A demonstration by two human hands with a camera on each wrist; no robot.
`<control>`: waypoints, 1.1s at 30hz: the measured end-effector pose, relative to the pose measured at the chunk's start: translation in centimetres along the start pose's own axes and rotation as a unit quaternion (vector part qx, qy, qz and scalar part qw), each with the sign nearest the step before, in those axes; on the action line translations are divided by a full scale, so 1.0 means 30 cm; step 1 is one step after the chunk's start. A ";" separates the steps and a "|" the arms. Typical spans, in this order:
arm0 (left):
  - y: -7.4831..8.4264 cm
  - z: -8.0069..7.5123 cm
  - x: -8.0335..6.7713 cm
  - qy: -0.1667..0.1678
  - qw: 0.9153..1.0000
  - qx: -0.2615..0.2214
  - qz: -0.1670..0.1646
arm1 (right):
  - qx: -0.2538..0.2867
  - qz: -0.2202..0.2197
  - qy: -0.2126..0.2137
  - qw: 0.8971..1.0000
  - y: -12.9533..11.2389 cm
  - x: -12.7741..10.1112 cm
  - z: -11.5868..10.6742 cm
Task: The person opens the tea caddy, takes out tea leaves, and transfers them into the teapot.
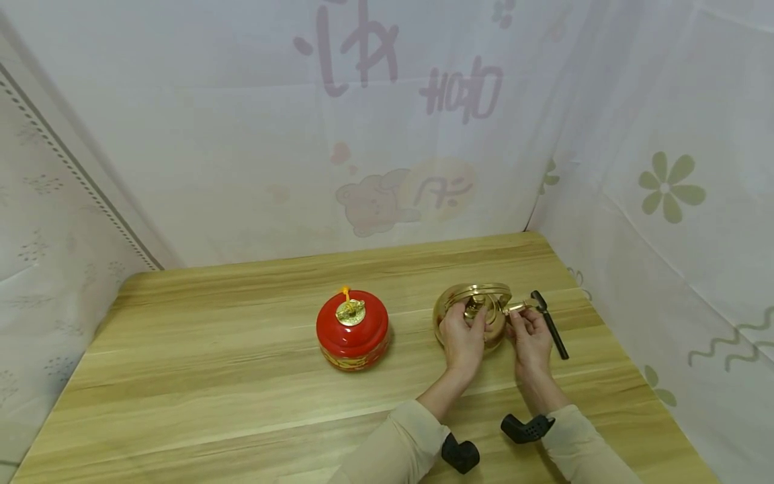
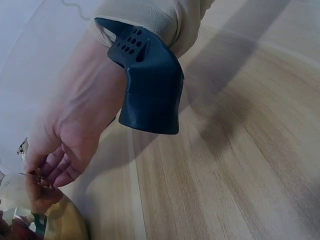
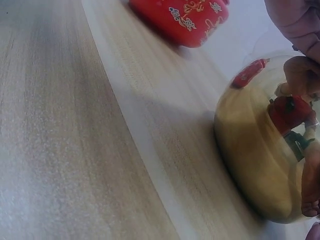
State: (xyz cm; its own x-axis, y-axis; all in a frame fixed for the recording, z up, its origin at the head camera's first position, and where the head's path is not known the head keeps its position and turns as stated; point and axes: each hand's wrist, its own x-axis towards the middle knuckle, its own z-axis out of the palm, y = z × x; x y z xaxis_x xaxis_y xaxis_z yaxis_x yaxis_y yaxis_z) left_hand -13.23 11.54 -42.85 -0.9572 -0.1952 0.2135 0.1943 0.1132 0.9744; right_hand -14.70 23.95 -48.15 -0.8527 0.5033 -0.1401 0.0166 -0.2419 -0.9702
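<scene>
A shiny gold-coloured metal pot [image 1: 444, 326] with an arched handle [image 1: 480, 290] stands right of the table's middle in the head view. My left hand [image 1: 462, 343] is at its top, thumb and fingers bent around the edge near an upright gold knob [image 1: 475, 306]. In the left wrist view the left fingers [image 2: 62, 167] curl against the shiny surface. At the pot's right side my right hand [image 1: 532, 343] pinches a slim gold-coloured piece [image 1: 517, 306]; whether it joins the pot cannot be told. The right wrist view shows the pot's curved, mirror-like side [image 3: 255, 160].
A black T-shaped tool [image 1: 555, 335] lies just right of my right hand. A red lidded jar [image 1: 353, 331] with gold decoration and a yellow tassel stands to the left on the wooden table [image 1: 199, 376]. Pale printed cloth [image 1: 254, 134] surrounds the table's back and sides.
</scene>
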 end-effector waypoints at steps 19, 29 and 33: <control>0.000 0.012 0.003 0.032 0.999 -0.023 -0.005 | 0.013 -0.026 0.001 1.000 0.010 -0.002 0.000; -0.005 0.015 -0.002 0.038 0.997 -0.063 0.004 | 0.017 -0.027 0.001 0.999 0.010 -0.002 0.004; -0.007 0.016 -0.006 0.039 0.997 -0.070 0.005 | 0.017 -0.028 0.001 0.999 0.011 -0.002 0.005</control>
State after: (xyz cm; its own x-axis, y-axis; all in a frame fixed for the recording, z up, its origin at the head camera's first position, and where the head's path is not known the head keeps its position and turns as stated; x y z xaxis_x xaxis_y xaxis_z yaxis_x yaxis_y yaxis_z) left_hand -13.21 12.02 -43.11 -0.9369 -0.2696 0.2226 0.2366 -0.0203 0.9714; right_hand -14.73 23.71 -48.45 -0.8507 0.5185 -0.0860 -0.0486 -0.2406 -0.9694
